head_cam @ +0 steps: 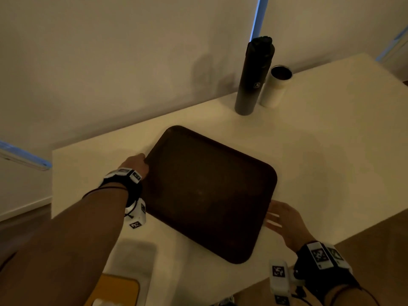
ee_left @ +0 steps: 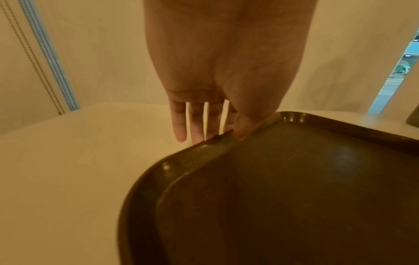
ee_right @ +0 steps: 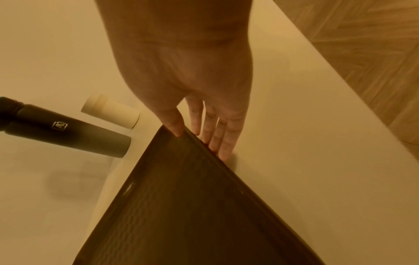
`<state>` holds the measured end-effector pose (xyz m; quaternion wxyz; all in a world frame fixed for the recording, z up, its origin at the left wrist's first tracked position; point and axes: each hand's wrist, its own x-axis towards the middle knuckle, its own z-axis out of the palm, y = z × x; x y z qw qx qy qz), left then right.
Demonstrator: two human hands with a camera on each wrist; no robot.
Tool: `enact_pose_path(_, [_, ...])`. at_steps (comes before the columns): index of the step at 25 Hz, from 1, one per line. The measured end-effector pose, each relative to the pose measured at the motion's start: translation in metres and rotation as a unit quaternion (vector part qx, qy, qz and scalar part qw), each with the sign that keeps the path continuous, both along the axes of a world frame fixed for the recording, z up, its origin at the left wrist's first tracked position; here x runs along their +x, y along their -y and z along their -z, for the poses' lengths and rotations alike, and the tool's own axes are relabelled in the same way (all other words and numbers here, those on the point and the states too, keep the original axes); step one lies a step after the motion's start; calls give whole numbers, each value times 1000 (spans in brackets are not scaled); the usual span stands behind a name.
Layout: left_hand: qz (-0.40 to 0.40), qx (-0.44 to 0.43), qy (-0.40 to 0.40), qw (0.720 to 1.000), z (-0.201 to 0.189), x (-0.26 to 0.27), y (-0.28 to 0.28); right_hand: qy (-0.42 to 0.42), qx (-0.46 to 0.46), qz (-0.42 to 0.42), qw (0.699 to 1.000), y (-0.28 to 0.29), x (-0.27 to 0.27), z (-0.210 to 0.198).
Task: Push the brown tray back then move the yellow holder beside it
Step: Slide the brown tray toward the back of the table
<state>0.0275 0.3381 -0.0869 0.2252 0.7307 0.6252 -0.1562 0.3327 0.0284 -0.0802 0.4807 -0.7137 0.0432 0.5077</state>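
Dimly, brown tray (head_cam: 205, 195) rests on white table (head_cam: 331, 140).

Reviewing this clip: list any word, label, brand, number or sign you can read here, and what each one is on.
"A", a single letter inside a small square emblem, on the tall dark bottle; it shows in the right wrist view too.
Black-and-white square marker patterns on the wrist camera mounts: codes, not readable text.
Brown tray, white cup, yellow holder: no text visible.
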Motion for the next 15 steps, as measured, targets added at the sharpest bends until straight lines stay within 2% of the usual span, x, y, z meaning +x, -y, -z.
enact_pose_path(4, [-31,5,6,1000,5,-12,-2,66,-27,-28,997,-36,6,4])
enact_pose_path(6, [-60,4,19,998,7,-25,0,108,-30,-69,991,-62,11,7])
enact_pose_path(11, [-148,-5,66,987,12,-57,11,200,-23,-163,966,-137,19,8])
enact_pose_path(15, [-230,-21,114,966,14,-69,15,259,-34,-224,939,-195,24,9])
